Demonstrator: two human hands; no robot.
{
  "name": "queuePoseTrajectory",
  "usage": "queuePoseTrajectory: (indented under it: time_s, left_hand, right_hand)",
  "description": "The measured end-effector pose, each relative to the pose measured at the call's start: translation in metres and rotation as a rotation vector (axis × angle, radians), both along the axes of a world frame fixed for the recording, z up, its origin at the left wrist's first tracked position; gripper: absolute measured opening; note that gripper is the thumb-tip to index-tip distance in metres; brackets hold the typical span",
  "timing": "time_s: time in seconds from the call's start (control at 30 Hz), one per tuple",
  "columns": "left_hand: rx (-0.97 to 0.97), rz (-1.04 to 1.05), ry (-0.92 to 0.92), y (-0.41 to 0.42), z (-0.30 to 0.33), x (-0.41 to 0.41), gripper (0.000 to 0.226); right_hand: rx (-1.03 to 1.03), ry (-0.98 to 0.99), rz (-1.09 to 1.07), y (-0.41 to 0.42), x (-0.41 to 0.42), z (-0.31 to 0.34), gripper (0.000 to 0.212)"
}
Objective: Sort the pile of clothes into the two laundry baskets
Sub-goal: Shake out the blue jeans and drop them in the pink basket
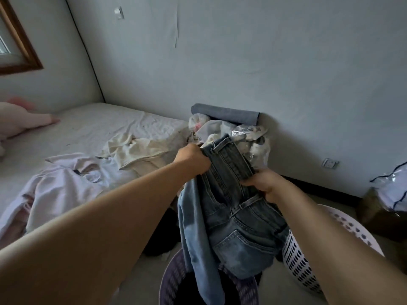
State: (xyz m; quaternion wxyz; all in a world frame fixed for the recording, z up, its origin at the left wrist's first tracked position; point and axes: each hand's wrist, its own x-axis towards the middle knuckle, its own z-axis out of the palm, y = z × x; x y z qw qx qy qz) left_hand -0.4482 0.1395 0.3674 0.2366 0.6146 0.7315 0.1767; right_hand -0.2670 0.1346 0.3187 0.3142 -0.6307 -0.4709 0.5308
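Note:
A pair of blue jeans [237, 216] hangs in front of me. My left hand [193, 160] grips the waistband at its left end. My right hand [264, 183] grips it at the right end. The legs dangle down into a purple laundry basket [170, 280] at the bottom centre, with dark cloth inside it. A white perforated basket [301, 263] stands right of it, partly behind my right arm. On the bed [88, 126] lie pale clothes: a lilac garment [57, 186] and a cream one [136, 153].
Plastic bags of clothes [248, 137] and a grey roll [226, 113] are stacked against the wall beyond the bed's end. Another clear bag on a brown box [387, 205] sits at the right. A pink soft toy [19, 119] lies at the bed's far left.

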Motion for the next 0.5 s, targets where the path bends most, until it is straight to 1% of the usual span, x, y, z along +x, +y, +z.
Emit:
queuePoseTrajectory:
  time_s: [0.03, 0.13, 0.23, 0.3, 0.37, 0.4, 0.47, 0.5]
  left_hand:
    - [-0.038, 0.0, 0.021, -0.003, -0.008, -0.002, 0.012]
    - [-0.148, 0.005, 0.06, -0.016, -0.033, -0.013, 0.004]
    - [-0.277, 0.036, 0.029, -0.031, -0.068, -0.026, 0.011]
    - [-0.361, 0.04, -0.003, -0.04, -0.093, -0.032, 0.01]
    - [-0.435, 0.021, -0.02, -0.047, -0.118, -0.036, 0.008]
    - [-0.463, 0.012, -0.022, -0.05, -0.128, -0.037, 0.008]
    - [-0.505, -0.008, -0.01, -0.055, -0.153, -0.04, 0.009]
    - [-0.515, -0.021, -0.002, -0.057, -0.166, -0.039, 0.012]
  right_hand:
    - [-0.023, -0.004, -0.007, -0.001, -0.004, -0.005, 0.037]
    - [-0.098, -0.006, -0.036, -0.002, -0.023, -0.035, 0.035]
    - [-0.14, 0.022, -0.08, -0.006, -0.047, -0.074, 0.027]
    - [-0.184, 0.003, -0.12, 0.0, -0.056, -0.111, 0.022]
    - [-0.264, 0.021, -0.129, 0.02, -0.059, -0.174, 0.025]
    - [-0.297, -0.015, -0.1, 0.025, -0.06, -0.198, 0.029]
    - [-0.34, -0.098, -0.069, 0.012, -0.068, -0.205, 0.035]
    - [-0.353, -0.12, -0.074, 0.008, -0.07, -0.218, 0.034]
